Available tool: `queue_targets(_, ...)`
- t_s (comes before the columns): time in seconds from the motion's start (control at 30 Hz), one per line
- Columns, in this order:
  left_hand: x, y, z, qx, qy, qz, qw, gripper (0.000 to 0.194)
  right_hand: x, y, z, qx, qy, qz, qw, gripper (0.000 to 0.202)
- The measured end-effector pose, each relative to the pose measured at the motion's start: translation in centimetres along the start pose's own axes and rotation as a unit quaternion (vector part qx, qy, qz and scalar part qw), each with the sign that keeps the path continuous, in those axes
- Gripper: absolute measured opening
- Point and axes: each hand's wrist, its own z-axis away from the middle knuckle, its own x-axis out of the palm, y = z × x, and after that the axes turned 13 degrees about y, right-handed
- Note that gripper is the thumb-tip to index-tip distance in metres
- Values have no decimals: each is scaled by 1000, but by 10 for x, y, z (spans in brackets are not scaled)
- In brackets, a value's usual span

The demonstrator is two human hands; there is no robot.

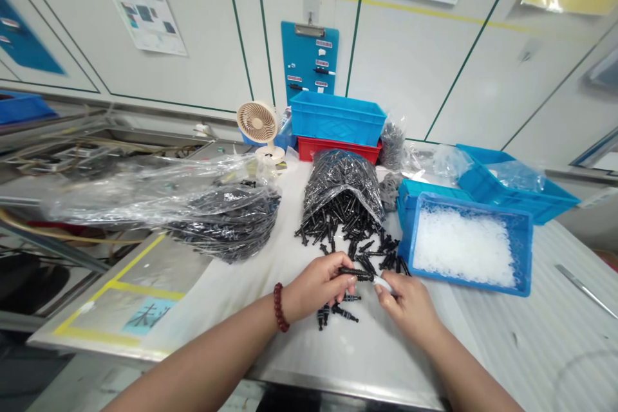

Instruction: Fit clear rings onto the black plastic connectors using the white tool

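My left hand (316,286), with a beaded bracelet on its wrist, pinches a slim black ribbed plastic part (356,273), held roughly level above the table. From the other side, my right hand (410,306) grips a small white tapered piece (383,283) whose tip meets the black part's right end. Just beneath my hands lie several black parts with pale grey bands (345,314). Behind them, loose black parts (369,251) spill from the mouth of a clear plastic bag (342,170). My fingers cover some of both held pieces.
Right of my hands, a tilted blue bin (524,257) holds small translucent rings (463,244). Another filled plastic bag (232,222) lies at the left. A small fan (258,122), stacked blue bin (338,119) and red bin (309,149) stand behind. A thin metal tool (586,290) lies far right.
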Motion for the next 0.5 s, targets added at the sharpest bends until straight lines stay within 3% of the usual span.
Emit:
queue_targets(0.17, -1, 3, 1, 27, -17, -54, 998, 17, 1, -2, 0, -3, -16, 7, 1000, 26)
queue_targets(0.33, -3, 6, 0, 127, 20, -166, 978, 21, 2, -1, 0, 4, -26, 18, 1000, 26)
queue_targets(0.5, -6, 7, 0, 151, 59, -219, 962, 27, -1, 1, 1, 20, 12, 5, 1000, 31)
